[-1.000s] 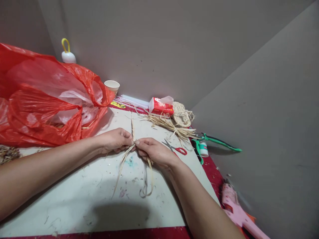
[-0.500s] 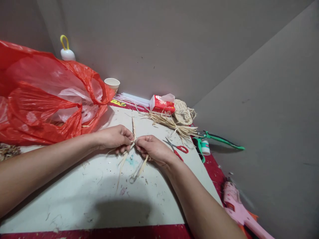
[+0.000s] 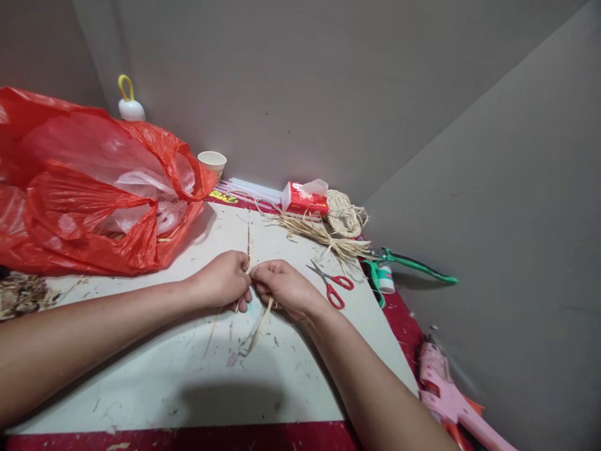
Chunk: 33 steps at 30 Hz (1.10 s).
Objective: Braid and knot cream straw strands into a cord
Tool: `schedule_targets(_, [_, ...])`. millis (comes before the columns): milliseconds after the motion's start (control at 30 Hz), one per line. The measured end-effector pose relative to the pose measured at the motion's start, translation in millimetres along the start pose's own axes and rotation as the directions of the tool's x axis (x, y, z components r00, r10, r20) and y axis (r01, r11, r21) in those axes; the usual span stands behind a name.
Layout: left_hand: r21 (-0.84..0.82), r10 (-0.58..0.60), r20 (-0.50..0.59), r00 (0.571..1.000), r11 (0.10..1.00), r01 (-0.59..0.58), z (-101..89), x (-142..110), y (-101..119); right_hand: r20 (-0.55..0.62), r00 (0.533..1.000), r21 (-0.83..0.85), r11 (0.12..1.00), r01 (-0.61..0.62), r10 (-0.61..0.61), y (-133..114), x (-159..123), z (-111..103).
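A thin straw braid (image 3: 250,241) stretches away from me over the white board (image 3: 154,388), its near end pinched between both hands. My left hand (image 3: 228,279) is closed on the braid's left side, fingers curled under. Close against it, my right hand (image 3: 284,285) pinches the same end from the right. Loose pale straw strands (image 3: 263,322) hang from below the right hand toward me, and thinner ones trail under the left. Red-handled scissors (image 3: 332,283) lie partly spread just right of my right hand. Behind them rests a bundle of dry straw (image 3: 323,237).
A red plastic bag (image 3: 94,207) bulges at the left, beside a paper cup (image 3: 212,163). Along the back are a tissue pack (image 3: 305,199) and a coiled woven straw piece (image 3: 345,214). Green-handled pliers (image 3: 413,266) and a pink glue gun (image 3: 444,385) sit at the right edge.
My left hand has turned and its fingers have curled in closer to the right hand. The loose strands have shifted, and those under the left hand are now mostly hidden.
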State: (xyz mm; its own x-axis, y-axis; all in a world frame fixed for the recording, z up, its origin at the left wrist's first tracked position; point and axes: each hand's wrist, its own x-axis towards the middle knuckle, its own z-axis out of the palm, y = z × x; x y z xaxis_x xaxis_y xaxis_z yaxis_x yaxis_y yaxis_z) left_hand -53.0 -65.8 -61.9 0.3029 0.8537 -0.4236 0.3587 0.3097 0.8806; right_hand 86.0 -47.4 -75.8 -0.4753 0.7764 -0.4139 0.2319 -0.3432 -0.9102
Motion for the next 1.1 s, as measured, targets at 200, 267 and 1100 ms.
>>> schedule_targets(200, [0.200,0.122,-0.067,0.990,0.974,-0.107,1.7,-3,-5,-0.043,0.999,0.062,0.998,0.018,-0.015,2,-1,3])
schedule_targets(267, [0.204,0.151,-0.055,0.987,0.969,-0.137,3.9,-5,-6,-0.041,0.999,0.081,0.997,0.009,-0.005,2,0,3])
schedule_targets(1100, [0.106,0.181,0.029,0.983,0.977,-0.183,-19.7,9,-7,0.165,0.986,0.034,0.999,0.026,-0.032,2,0,-20])
